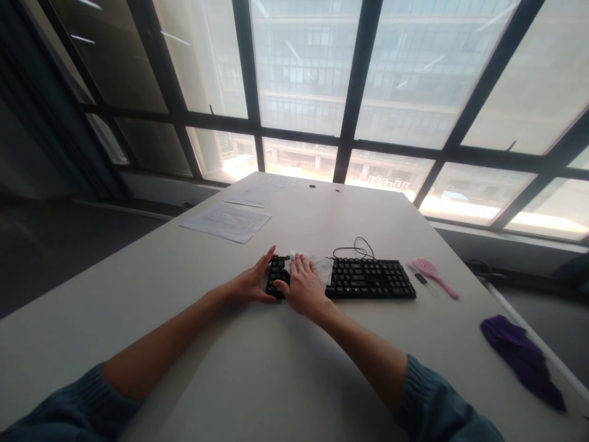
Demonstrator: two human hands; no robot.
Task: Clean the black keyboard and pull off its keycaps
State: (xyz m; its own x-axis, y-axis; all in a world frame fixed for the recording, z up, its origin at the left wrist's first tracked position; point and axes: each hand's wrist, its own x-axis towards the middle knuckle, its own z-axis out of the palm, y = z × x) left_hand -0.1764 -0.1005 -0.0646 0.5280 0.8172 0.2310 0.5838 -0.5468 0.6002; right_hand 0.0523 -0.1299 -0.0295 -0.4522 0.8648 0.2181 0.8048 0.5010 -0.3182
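Observation:
A black keyboard lies on the white table, its left end between the thumb and fingers of my left hand. That hand grips the end from the side, thumb at the near edge and fingers reaching to the far edge. My right hand presses a white wipe onto the left part of the keys, palm down. Its fingers lie over the wipe and the thumb points left. Keys beneath the wipe and hand are hidden. Behind the keyboard, a thin black cable lies in loops.
Right of the keyboard are a pink round-headed item with a handle and a small black-and-clear item. A purple cloth lies near the right table edge. Printed papers lie at the back left of the table. Windows stand beyond.

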